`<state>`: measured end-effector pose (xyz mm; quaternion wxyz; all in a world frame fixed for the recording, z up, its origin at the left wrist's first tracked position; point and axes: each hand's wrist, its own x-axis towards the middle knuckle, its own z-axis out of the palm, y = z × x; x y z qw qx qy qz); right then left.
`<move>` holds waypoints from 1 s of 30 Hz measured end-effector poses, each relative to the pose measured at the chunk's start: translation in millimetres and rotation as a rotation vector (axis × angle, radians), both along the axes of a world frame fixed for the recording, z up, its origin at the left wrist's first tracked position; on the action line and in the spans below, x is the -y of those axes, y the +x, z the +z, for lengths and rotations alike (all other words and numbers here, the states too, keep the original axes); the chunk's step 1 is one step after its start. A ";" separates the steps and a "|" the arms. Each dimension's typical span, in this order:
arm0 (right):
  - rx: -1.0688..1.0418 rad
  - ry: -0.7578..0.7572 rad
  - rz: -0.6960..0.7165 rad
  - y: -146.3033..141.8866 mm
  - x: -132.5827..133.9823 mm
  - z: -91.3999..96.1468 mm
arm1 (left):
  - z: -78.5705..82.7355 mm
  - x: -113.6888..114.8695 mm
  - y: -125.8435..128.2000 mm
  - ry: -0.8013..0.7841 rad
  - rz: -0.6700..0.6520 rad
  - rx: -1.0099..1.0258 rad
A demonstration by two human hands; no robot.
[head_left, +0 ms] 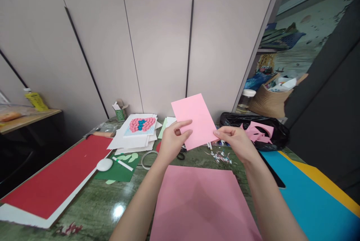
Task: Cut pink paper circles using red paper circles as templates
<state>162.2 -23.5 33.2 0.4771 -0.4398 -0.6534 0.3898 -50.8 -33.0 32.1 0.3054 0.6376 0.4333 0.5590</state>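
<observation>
- Fingers [182, 124] of the left hand [171, 141] pinch the lower left edge of a small pink sheet [195, 115], thumb in front and forefinger laid across its face.
- Thumb and forefinger of the right hand [234, 139] nip the sheet's lower right corner; the other fingers curl loosely.
- Held between the two hands, the sheet is raised above the desk [92, 203], tilted, over the far edge of a large pink sheet [199, 203] lying flat.
- Judged from here, the held sheet looks whole: no fold, cut or mark shows on it.
- Some work looks done: pink offcuts [258, 132] lie on a black bag [278, 137], small paper bits [221, 156] are scattered near the right hand, and a white card [140, 124] bears a heart of pink rosettes.
- Scissors [180, 155] lie partly hidden behind the left hand, beside a tape ring [147, 158].
- Red [59, 177], green [119, 171] and blue [306, 203] sheets lie whole, as far as I can tell.
</observation>
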 end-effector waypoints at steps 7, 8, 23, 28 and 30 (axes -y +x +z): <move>-0.115 -0.038 0.025 -3.1 -5.7 -5.5 | -5.7 -5.2 0.7 -0.007 -0.019 0.039; -0.109 -0.030 0.013 -3.5 -5.3 -5.4 | -5.9 -5.6 0.9 -0.003 -0.030 0.047; 0.028 0.010 -0.041 -3.3 4.7 6.4 | 4.7 -0.4 -0.6 0.092 -0.214 0.066; 0.019 0.055 -0.025 -0.6 6.6 7.4 | 3.9 0.2 4.4 0.112 -0.178 0.064; 0.014 0.080 -0.012 1.0 6.9 6.7 | 3.7 1.1 6.8 0.121 -0.165 0.073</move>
